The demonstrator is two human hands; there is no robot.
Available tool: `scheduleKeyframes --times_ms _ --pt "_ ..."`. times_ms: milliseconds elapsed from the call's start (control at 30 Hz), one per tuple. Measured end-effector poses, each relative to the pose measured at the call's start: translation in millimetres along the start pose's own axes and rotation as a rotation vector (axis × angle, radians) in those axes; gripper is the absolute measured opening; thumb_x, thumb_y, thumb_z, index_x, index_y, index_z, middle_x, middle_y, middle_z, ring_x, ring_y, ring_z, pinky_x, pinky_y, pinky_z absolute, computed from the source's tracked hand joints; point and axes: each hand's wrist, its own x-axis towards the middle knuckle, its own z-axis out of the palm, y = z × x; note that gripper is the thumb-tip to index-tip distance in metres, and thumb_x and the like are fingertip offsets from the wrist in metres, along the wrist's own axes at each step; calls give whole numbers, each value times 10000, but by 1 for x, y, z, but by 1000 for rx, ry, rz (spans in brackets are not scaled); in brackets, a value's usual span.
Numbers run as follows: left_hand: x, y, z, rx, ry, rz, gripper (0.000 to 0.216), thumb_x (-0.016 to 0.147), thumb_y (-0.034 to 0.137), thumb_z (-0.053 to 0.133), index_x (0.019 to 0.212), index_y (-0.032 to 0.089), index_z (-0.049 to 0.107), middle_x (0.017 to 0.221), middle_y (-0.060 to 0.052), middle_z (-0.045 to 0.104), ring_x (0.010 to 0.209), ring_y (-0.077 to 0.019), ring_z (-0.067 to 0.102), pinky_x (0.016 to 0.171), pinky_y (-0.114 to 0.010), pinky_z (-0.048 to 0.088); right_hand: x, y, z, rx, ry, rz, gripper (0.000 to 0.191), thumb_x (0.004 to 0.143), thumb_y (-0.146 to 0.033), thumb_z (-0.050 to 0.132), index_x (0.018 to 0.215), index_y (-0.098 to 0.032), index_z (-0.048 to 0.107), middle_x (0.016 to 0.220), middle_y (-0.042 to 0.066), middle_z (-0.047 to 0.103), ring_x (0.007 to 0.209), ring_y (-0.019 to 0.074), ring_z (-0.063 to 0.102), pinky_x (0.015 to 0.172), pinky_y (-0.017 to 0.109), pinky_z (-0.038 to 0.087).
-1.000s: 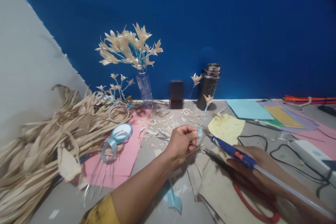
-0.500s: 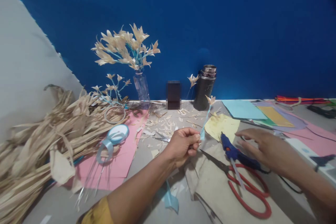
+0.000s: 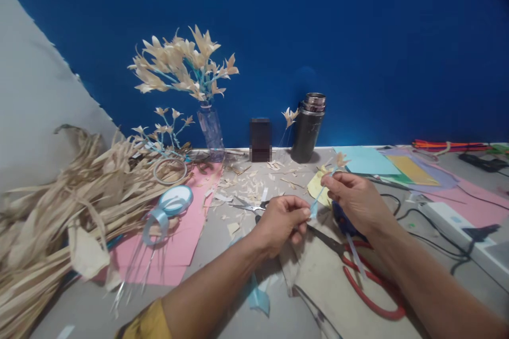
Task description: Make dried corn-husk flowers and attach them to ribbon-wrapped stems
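Observation:
My left hand (image 3: pixel 282 225) pinches the lower end of a craft flower's stem, where light blue paper or tape shows at the fingertips. Higher up, my right hand (image 3: pixel 356 196) has thumb and finger closed on the same blue stem (image 3: pixel 319 197), just under the small cream flower head (image 3: pixel 341 160). Partly hidden below the right hand lies a blue glue gun (image 3: pixel 341 216) with a clear glue stick. Red-handled scissors (image 3: pixel 371 304) rest beneath the right forearm on a beige sheet. Smaller scissors (image 3: pixel 249 207) lie behind the left hand, beside scraps.
Dried husks (image 3: pixel 47 222) fill the left side, near a roll of light blue tape (image 3: pixel 175 198) and pink paper (image 3: pixel 170 270). At the back stand a bottle (image 3: pixel 210 130) of cream flowers, a dark pixelated object (image 3: pixel 260 140) and a flask (image 3: pixel 308 130). A white power strip (image 3: pixel 457 225) lies right.
My right hand has moved left from beside the glue gun and taken hold of the flower's stem. The flower now tilts further right; my left hand still grips its lower end.

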Motion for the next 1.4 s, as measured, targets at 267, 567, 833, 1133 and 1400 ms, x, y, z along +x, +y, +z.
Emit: scheduleKeyframes --times_ms 267,567,833,1133,1400 --pt "-11 13 -1 -277 -348 -252 382 621 258 910 825 146 608 652 10 567 472 -54 473 384 -146 240 -4 1 1 249 -175 -77 339 726 -550 834 760 -238 707 875 24 608 769 171 531 722 316 485" --pt "-10 9 4 -138 -218 -94 375 648 317 872 827 171 578 508 48 532 364 -45 387 357 -155 246 -3 5 -5 304 -310 57 513 759 -656 735 1078 -255 744 1122 103 689 968 250 617 844 387 531" --pt "-6 1 5 158 -18 61 236 748 320 748 819 178 573 474 50 546 308 -68 407 333 -180 298 -2 11 7 274 -106 45 322 691 -474 879 716 -216 688 806 4 643 732 156 545 715 296 465" --pt "-11 15 2 -251 -292 -226 328 638 229 865 794 146 589 573 28 542 427 -39 422 368 -137 203 -6 4 1 403 -217 -44 230 743 -447 864 747 -253 741 933 9 603 854 161 549 808 313 495" --pt "-4 3 5 -63 3 -2 302 655 287 832 795 162 594 519 47 518 409 -61 414 342 -157 260 -7 10 2 337 -216 70 389 694 -542 872 943 -254 794 1020 57 710 872 194 600 765 322 517"
